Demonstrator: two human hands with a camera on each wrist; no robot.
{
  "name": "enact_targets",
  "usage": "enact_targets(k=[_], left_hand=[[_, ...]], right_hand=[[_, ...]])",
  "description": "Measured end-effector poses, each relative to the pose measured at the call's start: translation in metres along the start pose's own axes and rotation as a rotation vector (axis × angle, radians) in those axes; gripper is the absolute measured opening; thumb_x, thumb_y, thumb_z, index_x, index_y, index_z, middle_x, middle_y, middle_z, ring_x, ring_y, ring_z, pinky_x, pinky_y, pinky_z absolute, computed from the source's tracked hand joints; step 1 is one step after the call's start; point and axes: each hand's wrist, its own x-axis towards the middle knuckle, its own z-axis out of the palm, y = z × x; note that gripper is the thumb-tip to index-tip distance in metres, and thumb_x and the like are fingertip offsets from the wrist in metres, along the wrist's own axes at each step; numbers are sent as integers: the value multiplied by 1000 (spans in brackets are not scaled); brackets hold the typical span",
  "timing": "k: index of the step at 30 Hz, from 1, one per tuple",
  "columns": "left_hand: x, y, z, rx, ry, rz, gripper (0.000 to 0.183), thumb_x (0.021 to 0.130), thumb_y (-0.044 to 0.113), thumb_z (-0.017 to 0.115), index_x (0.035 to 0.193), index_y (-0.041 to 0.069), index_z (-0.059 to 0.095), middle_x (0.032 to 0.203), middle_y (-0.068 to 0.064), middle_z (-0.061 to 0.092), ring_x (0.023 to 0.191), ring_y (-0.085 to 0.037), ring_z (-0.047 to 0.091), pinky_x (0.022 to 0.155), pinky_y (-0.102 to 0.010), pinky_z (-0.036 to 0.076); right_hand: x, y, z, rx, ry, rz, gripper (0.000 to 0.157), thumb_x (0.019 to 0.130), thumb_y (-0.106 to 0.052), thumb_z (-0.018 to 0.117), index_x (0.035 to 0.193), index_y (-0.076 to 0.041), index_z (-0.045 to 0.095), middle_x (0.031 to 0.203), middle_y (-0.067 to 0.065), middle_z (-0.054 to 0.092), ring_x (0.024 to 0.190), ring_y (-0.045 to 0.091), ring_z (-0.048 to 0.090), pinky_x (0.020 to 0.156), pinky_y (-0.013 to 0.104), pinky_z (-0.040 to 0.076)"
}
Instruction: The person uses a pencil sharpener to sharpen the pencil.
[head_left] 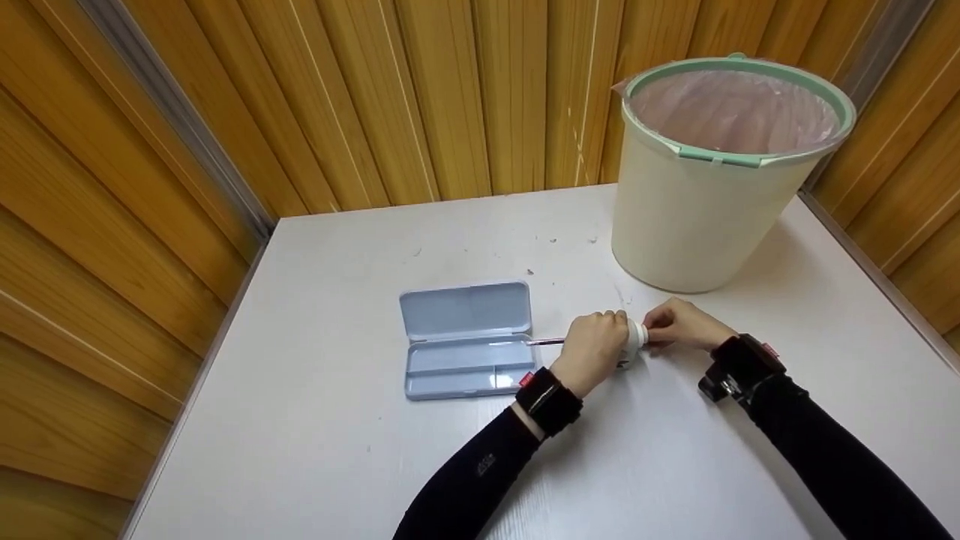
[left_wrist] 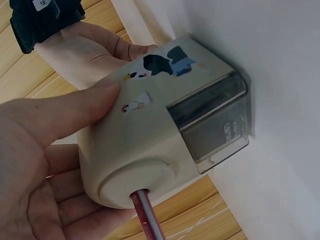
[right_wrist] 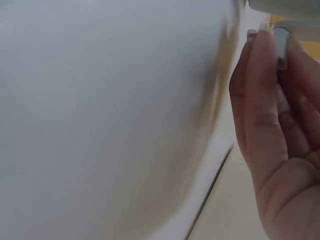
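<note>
My left hand (head_left: 596, 349) grips a cream pencil sharpener (left_wrist: 140, 135) with bird pictures and a clear shavings drawer (left_wrist: 215, 125). A dark red and silver pencil (left_wrist: 148, 215) sticks out of the hole in its round front, pointing left toward the pencil case in the head view. On the sharpener's other side, my right hand (head_left: 682, 326) pinches the small pale crank knob (right_wrist: 281, 47) between thumb and fingers. The pencil's tip is hidden inside the sharpener.
A light blue pencil case (head_left: 465, 311) lies with its lid raised, left of my hands. Behind on the right stands a cream bin (head_left: 690, 217) with a green rim and a pink liner. Small dark crumbs (head_left: 530, 271) dot the white table (head_left: 300, 337).
</note>
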Motion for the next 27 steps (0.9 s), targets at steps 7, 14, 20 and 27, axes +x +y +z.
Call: enact_targets(k=[7,14,20,27], left_hand=[[-1,1,-1,5,2,2,18,83,15,70,101,12,71,85,5,71,70,-9,68,58,-23,55],[-1,2,0,14,12,-13,16,84,17,70,100,14,71,84,5,71,70,-8,68,57,-22,54],[-2,3,1,20,10,-26,15,85,17,70,99,15,71,84,5,71,70,-8,67,57,-22,54],[-2,3,1,19,26,-32,13,85,16,69,97,15,72,82,5,72,69,-8,68,56,-23,54]], right_hand=[[-10,-2,6,-1,-22,29,16,90,0,63,93,16,65,86,25,72,66,7,68,65,23,58],[-12,-4,6,-73,-28,16,14,89,-1,66,89,12,68,81,23,72,65,5,67,63,20,55],[-15,-5,10,-39,-52,0,17,89,-4,67,90,13,68,80,24,71,64,6,68,64,23,58],[-17,-5,11,-59,-79,-11,15,90,-4,66,91,11,68,80,20,71,65,5,66,63,22,57]])
